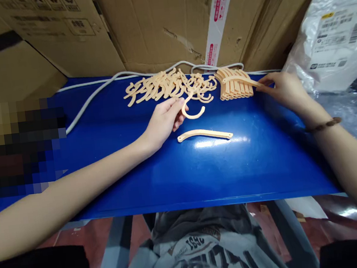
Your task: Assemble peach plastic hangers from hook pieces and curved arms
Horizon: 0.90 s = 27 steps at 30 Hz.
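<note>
My left hand (167, 120) pinches a beige plastic hanger hook (194, 114), its curve opening upward, just in front of a heap of similar hooks (160, 86). My right hand (285, 89) has its fingers closed on one end of a beige curved hanger arm (243, 80). This arm reaches left across the top of a neat row of like hanger arms (234, 91). A single hanger arm (204, 134) lies by itself on the blue table (158, 179), nearer to me than both hands.
Large cardboard boxes (159, 24) stand along the back and left. A white cable (93, 96) runs behind the heap. At the right, a plastic-wrapped package (332, 39) with a label stands beside loose clear film. The table's front edge (206, 204) is close to my body.
</note>
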Tool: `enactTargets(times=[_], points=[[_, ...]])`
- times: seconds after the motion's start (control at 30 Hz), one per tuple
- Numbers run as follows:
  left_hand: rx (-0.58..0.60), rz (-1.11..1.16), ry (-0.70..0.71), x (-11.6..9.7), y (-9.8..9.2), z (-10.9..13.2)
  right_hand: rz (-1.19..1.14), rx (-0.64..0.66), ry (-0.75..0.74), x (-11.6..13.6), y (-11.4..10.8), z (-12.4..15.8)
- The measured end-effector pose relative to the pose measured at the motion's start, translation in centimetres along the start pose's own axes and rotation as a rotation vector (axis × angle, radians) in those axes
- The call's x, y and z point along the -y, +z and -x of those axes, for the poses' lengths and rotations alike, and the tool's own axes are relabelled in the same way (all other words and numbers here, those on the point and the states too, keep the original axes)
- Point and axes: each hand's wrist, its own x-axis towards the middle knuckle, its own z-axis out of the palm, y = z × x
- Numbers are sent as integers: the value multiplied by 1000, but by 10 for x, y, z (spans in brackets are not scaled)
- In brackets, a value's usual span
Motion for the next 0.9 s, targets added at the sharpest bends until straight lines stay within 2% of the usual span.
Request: enactTargets(times=[0.13, 0.23, 0.3, 0.43, 0.53, 0.73, 0.9], points=[[4, 16, 2, 0, 0, 1, -46, -169, -22, 11, -17, 10], [-9, 38, -13, -1, 0, 1, -172, -254, -185, 25, -30, 26], [-39, 69, -27, -1, 0, 0, -227, -198, -327, 37, -36, 38], [-90, 125, -45, -1, 0, -1, -292, 75, -590, 59, -41, 59], [-86, 137, -36, 0, -1, -1, -325, 209, -734, 71, -37, 71], [-84, 134, -28, 1, 0, -2, -282, 334, -831, 84, -22, 86], [-73, 119, -26, 2, -1, -2, -141, 308, -824, 88, -10, 93]])
